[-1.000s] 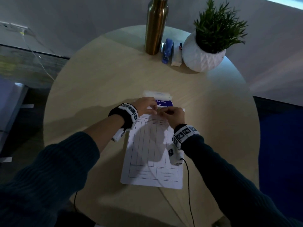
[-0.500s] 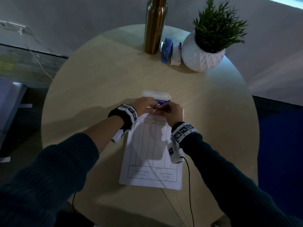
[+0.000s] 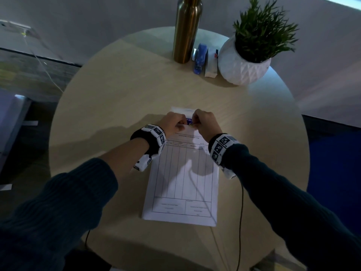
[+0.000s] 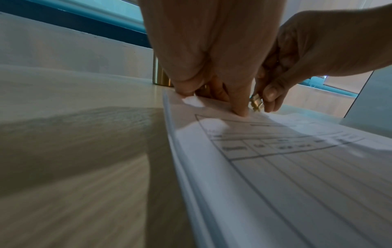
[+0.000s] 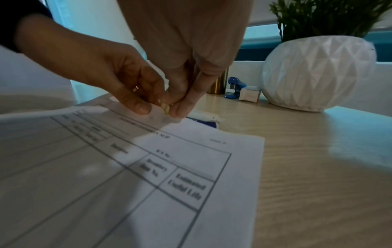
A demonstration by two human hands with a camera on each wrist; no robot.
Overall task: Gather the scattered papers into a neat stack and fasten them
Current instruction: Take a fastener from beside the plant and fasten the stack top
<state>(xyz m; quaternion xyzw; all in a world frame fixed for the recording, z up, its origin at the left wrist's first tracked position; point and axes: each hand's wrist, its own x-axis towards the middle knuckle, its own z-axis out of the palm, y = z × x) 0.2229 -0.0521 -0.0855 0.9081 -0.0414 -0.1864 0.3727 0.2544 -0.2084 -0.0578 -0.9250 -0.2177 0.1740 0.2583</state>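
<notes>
Papers (image 3: 183, 173) lie as one squared stack at lower centre of the head view, long edges aligned, flat on the round worktop (image 3: 109, 106). From the left wrist view the layered edge of several sheets shows flush, so gathering appears done.

Left hand (image 3: 173, 122) is at the top edge of the stack, just left of centre; its fingertips (image 4: 239, 110) press down on the top sheet and the thumb end seems to pinch the paper's edge, pinning it.

Right hand (image 3: 205, 123) is beside it, touching or nearly so, and grips a small gold-coloured clip (image 4: 256, 102) between thumb and forefinger, held at the top edge of the papers. In the right wrist view the clip (image 5: 166, 106) sits right at the paper margin; whether it has already bitten over the sheets cannot be told.

Under the top edge a blue-and-white packet (image 3: 187, 112) pokes out, upper centre of the stack.

At the upper part of the frame, well apart from the stack: a brass-coloured bottle (image 3: 186, 30), a blue stapler (image 3: 200, 58), a small white box (image 3: 212, 63), a potted plant (image 3: 252, 47).

Judgement: the stacking is complete and the fastening step is in hand. Left to do: seat the clip fully over all the sheets, then let go.
</notes>
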